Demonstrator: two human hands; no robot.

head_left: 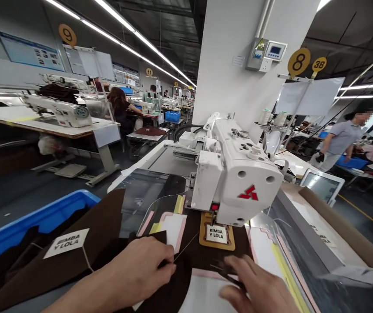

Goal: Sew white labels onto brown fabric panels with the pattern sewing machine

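My left hand pinches a thin white thread that runs up toward the sewing machine head. It rests on dark brown fabric. My right hand lies on the same brown fabric and closes on small dark thread snips. Under the needle sits a white "BIMBA Y LOLA" label inside a tan frame. A clear plastic template covers the fabric to the left.
A second "BIMBA Y LOLA" label lies on brown fabric over a blue bin at left. A touchscreen panel and cardboard box stand right. Other sewing stations and people fill the background.
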